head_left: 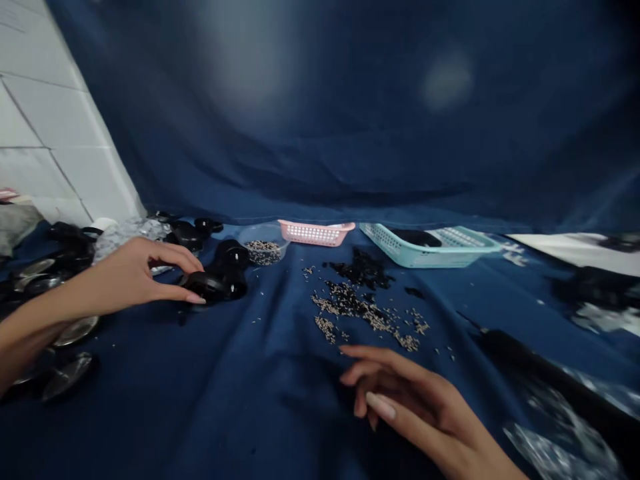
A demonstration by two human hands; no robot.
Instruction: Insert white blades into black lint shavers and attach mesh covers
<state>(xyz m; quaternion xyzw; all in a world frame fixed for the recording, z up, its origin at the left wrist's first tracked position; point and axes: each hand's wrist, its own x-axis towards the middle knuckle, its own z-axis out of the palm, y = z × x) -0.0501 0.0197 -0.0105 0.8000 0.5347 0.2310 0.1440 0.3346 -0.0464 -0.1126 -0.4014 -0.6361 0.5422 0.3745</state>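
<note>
My left hand (127, 277) has thumb and fingers closed on the edge of a glossy black rounded plastic part (209, 287), which lies against other black rounded parts (233, 257). My right hand (405, 400) hovers low over the blue cloth, fingers loosely curled and apart, with nothing visible in it. Just beyond its fingertips, small screws (373, 317) are scattered loose. Behind them is a heap of small black pieces (363, 267).
A clear bowl of screws (265, 252), a pink basket (315, 233) and a turquoise basket (425, 257) stand along the back. At right lies a black electric screwdriver (530, 363) beside clear plastic bags (555, 447). More black round parts (67, 373) crowd the left.
</note>
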